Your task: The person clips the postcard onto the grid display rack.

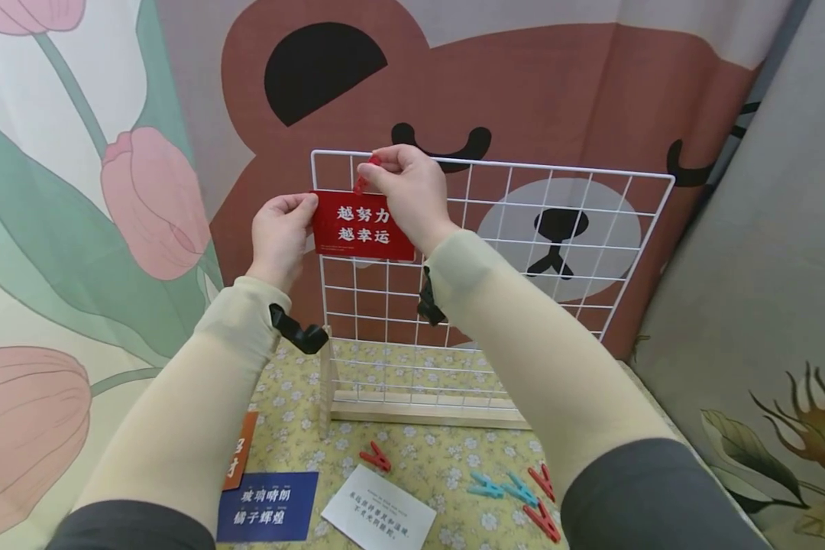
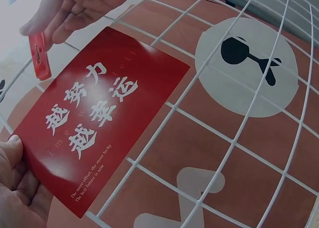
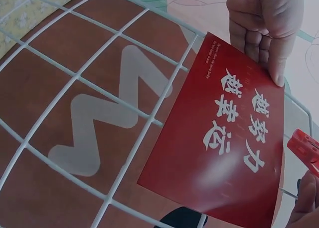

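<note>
A red card with white lettering lies against the upper left of a white wire grid. My left hand pinches the card's left edge between thumb and fingers. Above the card's top edge, my right hand pinches a red clothespin. In the left wrist view the clothespin points down beside the card's upper edge, apart from it. The right wrist view shows the left thumb on the card, with the clothespin at the right.
The grid stands in a wooden base on a flowered cloth. In front lie a blue card, a white card, part of an orange card, a red clothespin, and several blue and red clothespins. A bear-print curtain hangs behind.
</note>
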{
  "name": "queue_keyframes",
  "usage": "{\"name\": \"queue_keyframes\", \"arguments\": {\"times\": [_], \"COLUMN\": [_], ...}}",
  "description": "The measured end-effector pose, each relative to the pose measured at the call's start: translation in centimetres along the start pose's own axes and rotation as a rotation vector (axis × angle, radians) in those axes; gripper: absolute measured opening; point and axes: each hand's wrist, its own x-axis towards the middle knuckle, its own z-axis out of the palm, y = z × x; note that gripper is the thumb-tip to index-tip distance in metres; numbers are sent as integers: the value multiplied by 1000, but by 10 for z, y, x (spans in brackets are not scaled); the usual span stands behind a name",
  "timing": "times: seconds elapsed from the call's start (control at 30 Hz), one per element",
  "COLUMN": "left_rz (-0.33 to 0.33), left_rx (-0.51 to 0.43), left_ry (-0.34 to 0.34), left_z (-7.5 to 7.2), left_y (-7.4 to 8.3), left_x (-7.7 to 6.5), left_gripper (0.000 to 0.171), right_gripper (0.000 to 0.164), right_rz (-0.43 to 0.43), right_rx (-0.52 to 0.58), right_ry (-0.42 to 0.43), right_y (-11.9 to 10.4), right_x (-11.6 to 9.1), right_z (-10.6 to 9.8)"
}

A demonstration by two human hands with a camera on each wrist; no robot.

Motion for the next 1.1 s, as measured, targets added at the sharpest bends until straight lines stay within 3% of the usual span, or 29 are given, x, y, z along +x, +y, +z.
{"name": "queue_keyframes", "arguments": {"times": [0.8,1.1], "left_rz": [-3,-9], "left_rx": [19,-17], "left_ry": [27,25], "left_z": [2,1], "left_y": [4,4], "left_x": [-5,-3], "left_gripper": [33,31], "right_gripper": [29,28], "right_rz": [74,49], "right_rx": [-95,-113], "right_ry": [44,78], "right_y": [0,3], "right_x": [8,6], "right_z": [12,16]}}
